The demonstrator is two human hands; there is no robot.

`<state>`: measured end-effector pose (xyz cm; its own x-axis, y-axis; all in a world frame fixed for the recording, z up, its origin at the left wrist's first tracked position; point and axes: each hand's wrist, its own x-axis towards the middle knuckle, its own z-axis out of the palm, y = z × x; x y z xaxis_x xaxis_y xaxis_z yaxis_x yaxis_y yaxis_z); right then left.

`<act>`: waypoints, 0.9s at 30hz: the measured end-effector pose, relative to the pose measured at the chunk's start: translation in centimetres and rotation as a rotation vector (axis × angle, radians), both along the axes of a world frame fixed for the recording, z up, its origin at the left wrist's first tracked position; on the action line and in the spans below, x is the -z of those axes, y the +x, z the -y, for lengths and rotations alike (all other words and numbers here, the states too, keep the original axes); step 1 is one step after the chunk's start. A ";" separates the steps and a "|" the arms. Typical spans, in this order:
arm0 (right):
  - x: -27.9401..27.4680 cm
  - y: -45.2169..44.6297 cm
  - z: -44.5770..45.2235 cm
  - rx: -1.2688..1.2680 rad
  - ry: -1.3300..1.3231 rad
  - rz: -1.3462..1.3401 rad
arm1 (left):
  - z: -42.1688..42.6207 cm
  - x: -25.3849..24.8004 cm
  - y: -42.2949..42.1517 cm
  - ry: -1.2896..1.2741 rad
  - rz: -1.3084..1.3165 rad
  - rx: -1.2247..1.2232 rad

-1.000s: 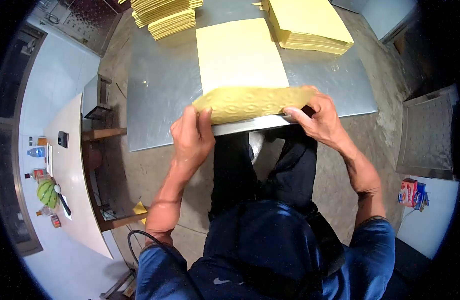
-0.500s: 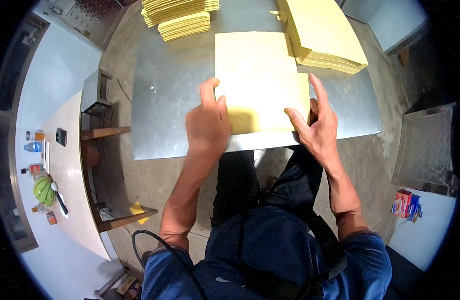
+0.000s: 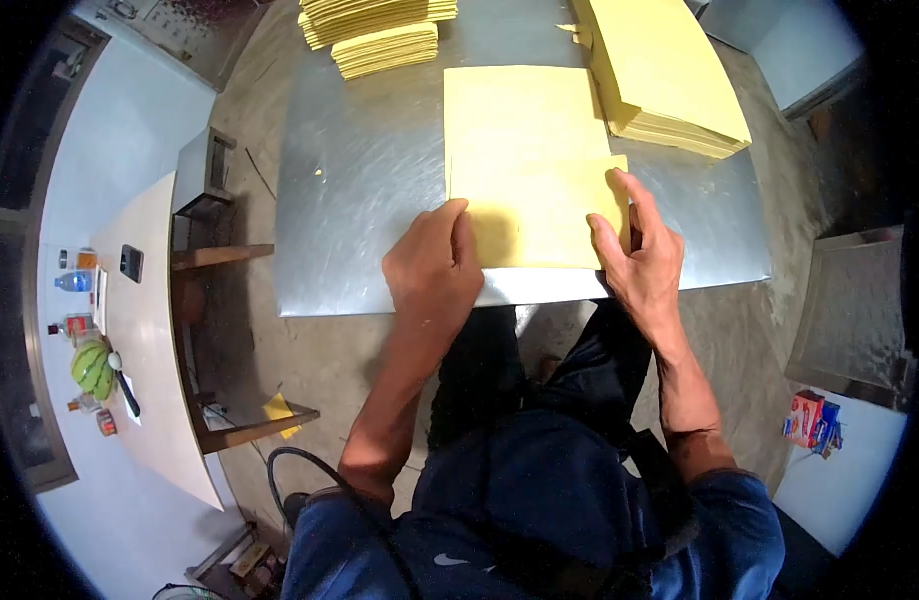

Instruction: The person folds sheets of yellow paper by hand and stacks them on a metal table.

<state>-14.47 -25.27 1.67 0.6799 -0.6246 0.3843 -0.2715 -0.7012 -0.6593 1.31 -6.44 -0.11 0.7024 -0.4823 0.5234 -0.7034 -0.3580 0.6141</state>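
Note:
A yellow paper sheet [image 3: 524, 115] lies on the metal table in front of me, with a folded-looking yellow layer [image 3: 549, 190] across its near half. At the near left edge of this layer is my left hand [image 3: 434, 260], closed, with thumb and index finger pressed together on the paper; its other fingers are curled and partly hidden. My right hand [image 3: 647, 260] touches the right edge with thumb and index finger spread apart. The thumb rests over the paper and the index finger reaches the upper right corner. Its remaining fingers are mostly hidden.
A thick stack of yellow paper [image 3: 669, 70] stands at the table's far right, folded yellow bundles [image 3: 384, 50] at the far left. The metal table [image 3: 359, 200] ends just before my legs. Left, a pale side table [image 3: 144, 330] carries bananas [image 3: 92, 370], a bottle and a phone.
My left hand's raised index finger has come down and curled in, and the hand has moved nearer the front edge. The right thumb and index finger have drawn slightly closer together. The view has shifted slightly.

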 end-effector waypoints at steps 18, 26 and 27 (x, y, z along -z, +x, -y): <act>0.2 0.3 0.2 -0.058 -0.060 0.037 | 0.0 -0.2 0.6 0.053 0.150 0.020; 0.2 0.3 0.2 -0.056 -0.046 0.030 | -0.1 -0.1 0.3 0.048 0.086 0.003; 0.2 0.2 0.3 -0.059 -0.048 0.032 | -0.1 -0.2 0.1 0.063 0.055 -0.011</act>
<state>-14.22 -25.54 1.44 0.7014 -0.5642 0.4354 -0.2080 -0.7464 -0.6321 1.44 -6.32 0.11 0.6792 -0.5078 0.5300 -0.7310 -0.4030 0.5506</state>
